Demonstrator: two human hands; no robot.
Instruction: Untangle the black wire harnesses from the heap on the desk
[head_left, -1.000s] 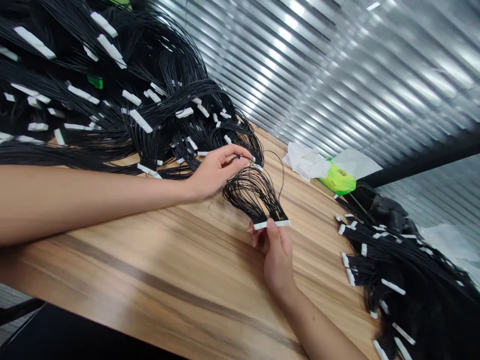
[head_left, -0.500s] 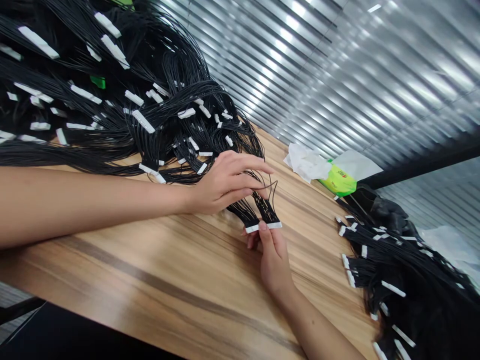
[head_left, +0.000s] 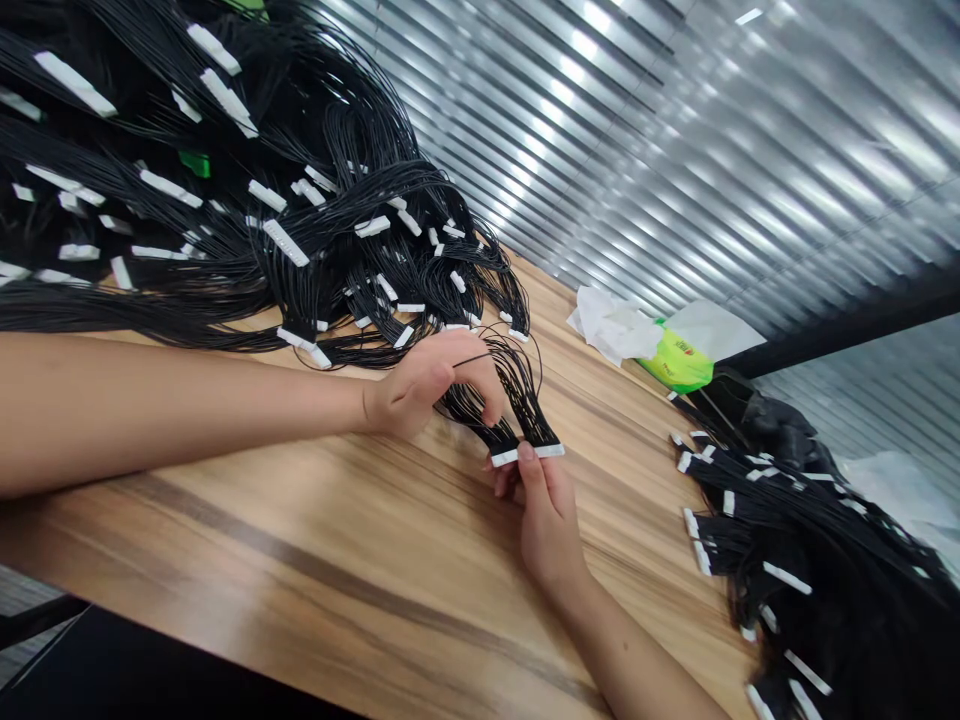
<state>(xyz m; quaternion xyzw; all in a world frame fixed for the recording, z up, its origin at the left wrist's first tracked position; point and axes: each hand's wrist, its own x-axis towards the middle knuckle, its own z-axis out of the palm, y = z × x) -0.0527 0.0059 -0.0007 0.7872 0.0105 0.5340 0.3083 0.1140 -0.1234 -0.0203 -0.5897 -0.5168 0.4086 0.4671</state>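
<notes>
- Hands apart now: right hand [head_left: 551, 510] pinching a white connector [head_left: 551, 451] between thumb and fingers, left hand [head_left: 420, 390] curled, with a fingertip right at the black wires [head_left: 531, 405].
- And there's the change! Half a second ago the left hand reached palm-down across those wires; now it has drawn back and rolled over, with a thin wire [head_left: 474, 358] running by its thumb. Firmly gripped or not? Cannot tell.
- For the work, that uncovers the arch of wires, and the connector looks steadied by the right hand.
- Connector to the right of the left hand, its wires arching back towards it.
- Further out, it's the wooden table [head_left: 337, 540]: a large wire pile [head_left: 360, 190] behind the left hand, a second wire heap [head_left: 825, 560] far right.
- At the far edge, a green packet [head_left: 679, 362] beside white paper [head_left: 611, 322], metal wall [head_left: 600, 150] beyond.
</notes>
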